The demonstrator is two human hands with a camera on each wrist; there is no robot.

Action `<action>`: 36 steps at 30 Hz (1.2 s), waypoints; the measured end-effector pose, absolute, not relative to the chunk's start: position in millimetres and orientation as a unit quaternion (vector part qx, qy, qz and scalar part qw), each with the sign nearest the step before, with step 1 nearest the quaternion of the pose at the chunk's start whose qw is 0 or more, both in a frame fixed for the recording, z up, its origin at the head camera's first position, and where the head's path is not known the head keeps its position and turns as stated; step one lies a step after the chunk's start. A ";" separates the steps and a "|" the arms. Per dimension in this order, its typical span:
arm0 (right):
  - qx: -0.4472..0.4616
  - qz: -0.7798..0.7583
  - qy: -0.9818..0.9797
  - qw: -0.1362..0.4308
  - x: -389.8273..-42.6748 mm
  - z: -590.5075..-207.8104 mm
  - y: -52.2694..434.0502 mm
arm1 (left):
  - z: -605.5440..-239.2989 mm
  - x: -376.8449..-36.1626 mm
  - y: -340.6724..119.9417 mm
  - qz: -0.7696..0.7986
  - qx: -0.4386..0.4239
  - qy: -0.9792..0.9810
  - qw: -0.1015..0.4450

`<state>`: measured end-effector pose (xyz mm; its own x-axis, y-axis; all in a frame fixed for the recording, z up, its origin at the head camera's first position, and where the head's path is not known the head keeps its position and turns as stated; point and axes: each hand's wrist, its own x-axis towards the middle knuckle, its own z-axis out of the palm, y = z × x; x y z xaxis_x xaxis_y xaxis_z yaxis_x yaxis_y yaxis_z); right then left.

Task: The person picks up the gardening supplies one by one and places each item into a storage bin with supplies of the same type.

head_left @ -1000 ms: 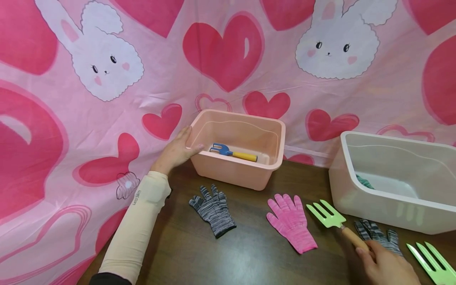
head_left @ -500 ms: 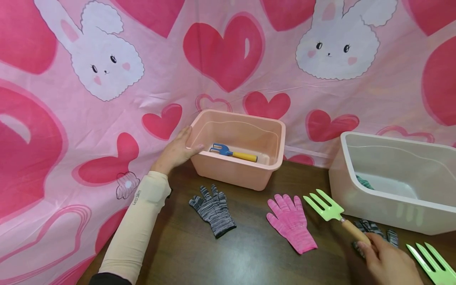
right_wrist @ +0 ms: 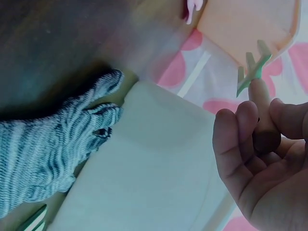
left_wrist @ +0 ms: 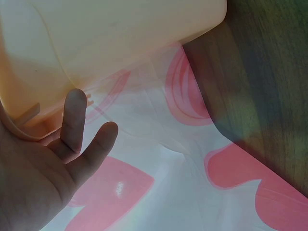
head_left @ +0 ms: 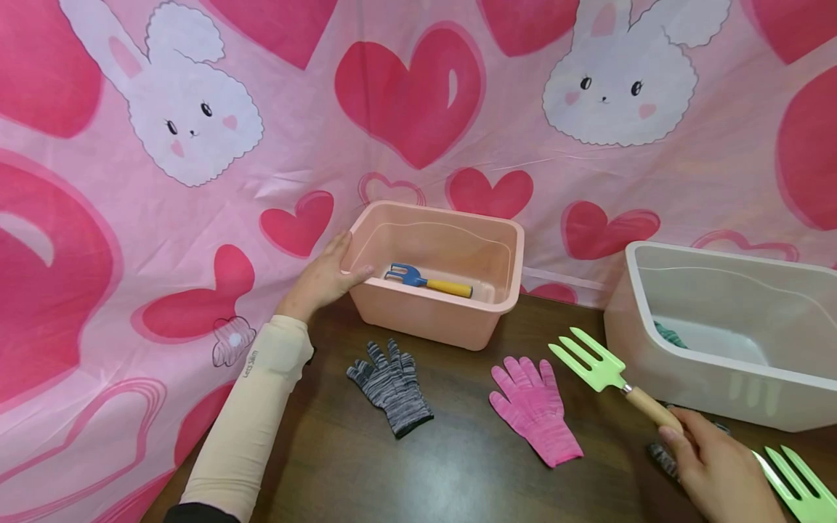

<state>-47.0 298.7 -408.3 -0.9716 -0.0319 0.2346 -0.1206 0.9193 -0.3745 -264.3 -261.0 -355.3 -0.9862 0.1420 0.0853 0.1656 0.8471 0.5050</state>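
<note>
Right hand (head_left: 716,468): fingers curled round fork (head_left: 611,381) handle, tines raised. Left hand (head_left: 323,276): fingers straight, resting against bin (head_left: 438,316) corner.

backdrop (head_left: 418,131): pink cloth printed with red hearts and white rabbit faces, hanging behind and spilling onto the table at the left
table (head_left: 458,465): dark brown wood
grey striped glove (head_left: 390,385): flat on the table, fingers toward the back
pink glove (head_left: 535,407): flat, right of the grey striped glove and well apart from it
white tub (head_left: 719,378): at the right, with something teal inside, perhaps cloth
second green fork (head_left: 799,483): at the lower right edge, partly cut off
blue rake (head_left: 425,279): yellow handle
</note>
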 end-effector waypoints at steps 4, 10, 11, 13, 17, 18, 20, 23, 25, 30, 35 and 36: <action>0.041 0.201 -0.969 0.137 -48.1 -402.3 297.9 | -355.5 -263.5 -260.8 -0.267 -0.078 -0.960 0.025; 0.036 0.210 -0.965 0.153 -48.6 -392.1 296.8 | -355.3 -263.5 -261.0 -0.263 -0.080 -0.961 0.026; 0.037 0.212 -0.964 0.156 -48.8 -390.5 296.5 | -355.2 -263.5 -261.2 -0.262 -0.082 -0.961 0.026; 0.045 0.214 -0.961 0.171 -49.4 -388.2 295.6 | -355.0 -263.5 -261.6 -0.261 -0.084 -0.961 0.025; 0.068 0.221 -0.950 0.210 -52.0 -383.7 293.4 | -355.1 -263.9 -262.1 -0.261 -0.084 -0.961 0.026; 0.072 0.221 -0.948 0.216 -52.8 -382.5 292.6 | -355.1 -263.8 -262.1 -0.262 -0.082 -0.961 0.026; 0.077 0.221 -0.946 0.222 -54.6 -379.6 291.0 | -355.1 -263.5 -262.1 -0.263 -0.081 -0.961 0.026; 0.079 0.221 -0.947 0.219 -57.4 -375.5 287.3 | -355.6 -262.8 -262.7 -0.262 -0.081 -0.961 0.023; 0.082 0.221 -0.948 0.216 -59.6 -372.6 285.0 | -356.1 -262.6 -263.0 -0.263 -0.079 -0.961 0.024; 0.091 0.227 -0.945 0.218 -65.4 -365.7 280.2 | -356.9 -263.4 -263.7 -0.261 -0.083 -0.961 0.027; 0.099 0.231 -0.943 0.219 -71.9 -358.3 275.7 | -357.5 -264.5 -263.9 -0.259 -0.088 -0.961 0.030; 0.101 0.230 -0.942 0.222 -73.4 -356.8 275.0 | -357.7 -264.8 -263.9 -0.259 -0.088 -0.961 0.032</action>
